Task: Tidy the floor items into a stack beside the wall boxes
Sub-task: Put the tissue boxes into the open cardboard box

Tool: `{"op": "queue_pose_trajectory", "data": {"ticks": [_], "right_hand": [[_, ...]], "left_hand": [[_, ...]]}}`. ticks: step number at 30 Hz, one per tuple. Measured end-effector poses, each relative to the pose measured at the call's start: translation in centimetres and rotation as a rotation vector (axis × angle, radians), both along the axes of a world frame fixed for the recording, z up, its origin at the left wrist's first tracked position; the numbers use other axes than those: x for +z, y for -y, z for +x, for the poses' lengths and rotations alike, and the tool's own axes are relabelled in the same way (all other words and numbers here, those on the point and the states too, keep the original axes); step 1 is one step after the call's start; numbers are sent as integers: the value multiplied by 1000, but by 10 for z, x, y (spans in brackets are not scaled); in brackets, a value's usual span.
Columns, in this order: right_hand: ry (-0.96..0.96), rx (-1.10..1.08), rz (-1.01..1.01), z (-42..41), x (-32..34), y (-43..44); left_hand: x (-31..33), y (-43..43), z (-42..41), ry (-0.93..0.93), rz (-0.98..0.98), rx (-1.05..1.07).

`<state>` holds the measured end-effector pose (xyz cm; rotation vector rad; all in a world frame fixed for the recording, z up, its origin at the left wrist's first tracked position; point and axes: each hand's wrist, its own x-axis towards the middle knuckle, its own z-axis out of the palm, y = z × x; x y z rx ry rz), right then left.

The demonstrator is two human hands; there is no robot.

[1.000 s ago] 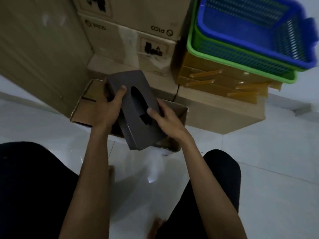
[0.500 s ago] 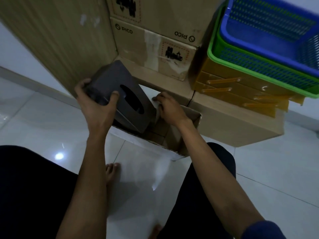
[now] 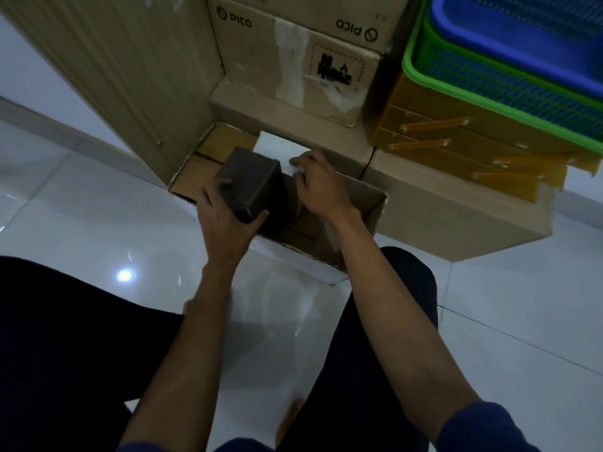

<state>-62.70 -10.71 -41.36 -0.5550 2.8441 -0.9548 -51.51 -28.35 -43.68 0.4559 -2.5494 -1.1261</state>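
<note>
A dark grey tissue-box cover [image 3: 248,181] stands on end inside an open cardboard box [image 3: 368,207] on the floor in front of the stacked wall boxes [image 3: 293,60]. My left hand [image 3: 225,216] grips the cover's near lower end, thumb on the left face and fingers on the right. My right hand [image 3: 321,187] is inside the open box just right of the cover, fingers curled on a white flap [image 3: 277,148] at the box's far edge. The cover's oval opening is hidden.
A wood-grain panel [image 3: 130,76] stands at the left. A long low carton [image 3: 456,216] at the right carries yellow trays [image 3: 456,151] with a green basket [image 3: 489,102] and a blue basket [image 3: 522,34] nested on top. Glossy white tile floor [image 3: 522,321] surrounds my dark-trousered knees.
The cover has gone from tilted above the open box to upright inside it. My right hand let go of it and went to the white flap. My view shifted closer.
</note>
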Motion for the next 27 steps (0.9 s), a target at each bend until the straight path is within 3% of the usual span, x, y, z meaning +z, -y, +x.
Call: {"op": "queue_pose_trajectory", "data": {"ticks": [10,14,27], "right_hand": [[40,-18,28,9,2,13],[30,-2,46,12,3,14],[35,-23,39,19,2,15]], "left_hand": [[-29,-18,-13,207,-346,136],[-30,-16,-21,373,-369,105],[-24,-42,-49,588,-479,-17]]}}
